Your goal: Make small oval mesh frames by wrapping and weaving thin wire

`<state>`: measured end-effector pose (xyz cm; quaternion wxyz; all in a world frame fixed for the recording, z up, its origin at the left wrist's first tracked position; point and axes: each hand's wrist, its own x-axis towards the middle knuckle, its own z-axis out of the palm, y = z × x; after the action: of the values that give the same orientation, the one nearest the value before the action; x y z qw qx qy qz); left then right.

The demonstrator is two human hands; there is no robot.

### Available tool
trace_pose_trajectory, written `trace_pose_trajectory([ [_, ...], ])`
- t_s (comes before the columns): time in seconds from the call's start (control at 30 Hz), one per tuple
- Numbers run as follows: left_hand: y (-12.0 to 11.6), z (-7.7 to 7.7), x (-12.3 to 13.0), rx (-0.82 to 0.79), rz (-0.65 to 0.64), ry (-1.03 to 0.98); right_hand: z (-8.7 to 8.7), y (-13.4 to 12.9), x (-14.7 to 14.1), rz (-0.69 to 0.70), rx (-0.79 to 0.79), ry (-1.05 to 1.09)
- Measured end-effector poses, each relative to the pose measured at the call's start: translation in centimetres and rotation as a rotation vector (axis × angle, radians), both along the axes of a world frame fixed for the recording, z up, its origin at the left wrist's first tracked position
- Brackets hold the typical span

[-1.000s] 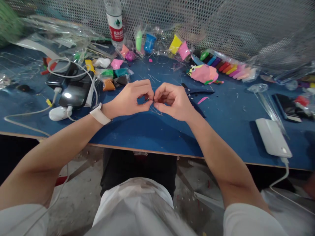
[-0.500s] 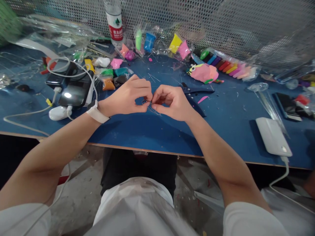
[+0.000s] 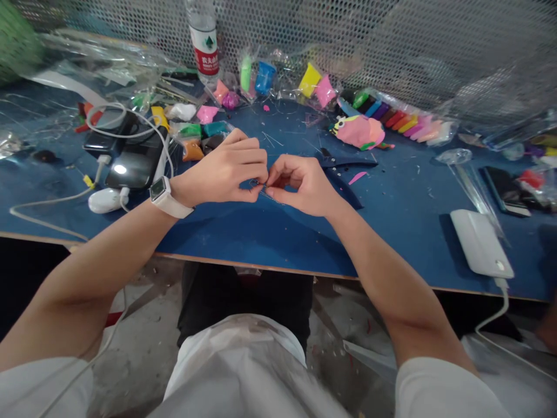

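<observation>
My left hand and my right hand meet fingertip to fingertip above the blue table, both closed in a pinch. Between them is a thin wire, its near end bent in a small loop; most of it is covered by the fingers. Just beyond my right hand lie dark-handled pliers with a pink sliver of clay beside them. A pink clay fish with a white eye rests farther back. Several loose thin wires are scattered behind my hands.
Packets of coloured clay sit behind my left hand, and more clay sticks lie at back right. A water bottle stands by the mesh partition. Black power banks with cables are at left, a white power bank at right.
My left wrist has turned slightly, so the watch face shows more. Both hands keep their pinch on the wire in nearly the same place.
</observation>
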<state>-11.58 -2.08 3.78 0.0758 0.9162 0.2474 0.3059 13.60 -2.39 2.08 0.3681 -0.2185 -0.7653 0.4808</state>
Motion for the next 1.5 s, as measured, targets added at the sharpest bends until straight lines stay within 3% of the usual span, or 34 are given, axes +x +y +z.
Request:
trace_pose_trajectory([
  [0.33,0.0,-0.2,0.1,-0.069,0.009,-0.044,0.2,0.1,0.0,-0.002,-0.044,0.016],
  [0.67,0.4,-0.8,-0.1,0.023,0.005,0.043,-0.1,0.3,0.0,-0.022,-0.023,-0.02],
  [1.03,0.5,-1.9,-0.2,0.329,0.084,0.068,-0.4,-0.1,-0.5,-0.2,0.178,-0.004],
  [1.2,0.4,-2.1,-0.2,0.265,0.052,0.022,-0.5,-0.2,-0.6,-0.219,0.217,0.037],
  [1.5,0.4,-2.1,0.2,0.19,0.05,-0.128,-0.8,0.1,-0.7,-0.225,0.119,0.078],
])
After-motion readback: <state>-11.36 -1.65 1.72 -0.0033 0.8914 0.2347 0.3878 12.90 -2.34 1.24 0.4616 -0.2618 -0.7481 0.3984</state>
